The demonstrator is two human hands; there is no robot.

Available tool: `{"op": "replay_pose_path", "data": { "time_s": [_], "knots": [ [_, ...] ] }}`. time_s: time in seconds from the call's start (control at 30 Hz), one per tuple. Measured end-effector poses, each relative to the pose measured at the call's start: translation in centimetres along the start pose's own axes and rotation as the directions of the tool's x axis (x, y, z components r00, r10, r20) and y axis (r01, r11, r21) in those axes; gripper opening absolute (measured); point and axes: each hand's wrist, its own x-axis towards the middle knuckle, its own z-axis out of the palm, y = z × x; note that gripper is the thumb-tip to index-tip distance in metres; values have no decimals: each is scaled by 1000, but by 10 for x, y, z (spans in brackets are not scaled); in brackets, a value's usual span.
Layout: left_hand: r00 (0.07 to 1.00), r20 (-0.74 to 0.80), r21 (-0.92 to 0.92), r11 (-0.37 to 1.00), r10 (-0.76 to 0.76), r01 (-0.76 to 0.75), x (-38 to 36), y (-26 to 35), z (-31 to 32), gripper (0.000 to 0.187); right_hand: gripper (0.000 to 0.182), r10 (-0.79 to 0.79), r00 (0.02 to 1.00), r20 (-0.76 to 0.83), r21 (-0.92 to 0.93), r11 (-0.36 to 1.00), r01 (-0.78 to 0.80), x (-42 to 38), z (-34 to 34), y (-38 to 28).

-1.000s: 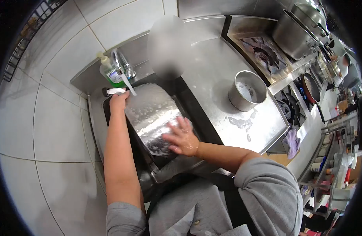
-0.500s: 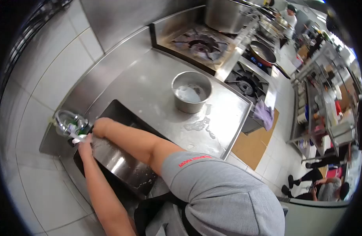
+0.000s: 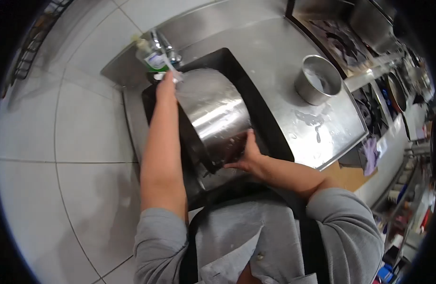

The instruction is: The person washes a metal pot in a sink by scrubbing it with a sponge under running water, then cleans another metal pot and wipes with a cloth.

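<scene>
A large stainless-steel pot [image 3: 215, 111] lies on its side in the dark-edged sink [image 3: 263, 118], its curved wall wet and shiny. My right hand [image 3: 246, 154] is closed round the pot's near end, thumb up along the wall and fingers lower down. At the far end, my left hand [image 3: 166, 87] is closed at the pot's edge, its fingertips partly hidden. A blurred white streak from the faucet [image 3: 163, 45], apparently running water, comes down beside that hand. Just behind it stands a bottle of green liquid [image 3: 151, 57] with a pale label.
A smaller steel pot [image 3: 318, 80] with whitish contents stands on the wet steel counter [image 3: 270, 52] to the right. Beyond are a gas burner [image 3: 338, 40] and a frying pan [image 3: 396, 92]. A purple cloth or glove [image 3: 371, 154] hangs off the stove front. Tiled wall [image 3: 95, 128] lies left.
My right hand has moved from the far end beside the faucet to the pot's near end. The left hand stays at the far end. My view has swung left and down.
</scene>
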Motion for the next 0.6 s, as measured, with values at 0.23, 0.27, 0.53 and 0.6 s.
{"op": "replay_pose_path", "data": {
  "time_s": [0.23, 0.27, 0.53, 0.6],
  "knots": [
    [999, 24, -248, 968, 47, -40, -117, 8, -15, 17, 81, -51, 984, -173, 192, 978, 85, 77, -38, -13],
    [998, 13, -252, 966, 55, -50, -128, 5, -19, 17, 81, -52, 985, -164, 181, 980, 82, 92, -45, -15],
    [988, 107, -419, 906, 111, -56, -210, 1, -86, 10, 68, -98, 971, 219, -50, 992, 112, 145, -46, -40],
    [978, 65, -328, 929, 200, -168, -215, -23, -122, 8, 67, 31, 936, 350, -225, 973, 52, 221, -54, -41]
  ]
}}
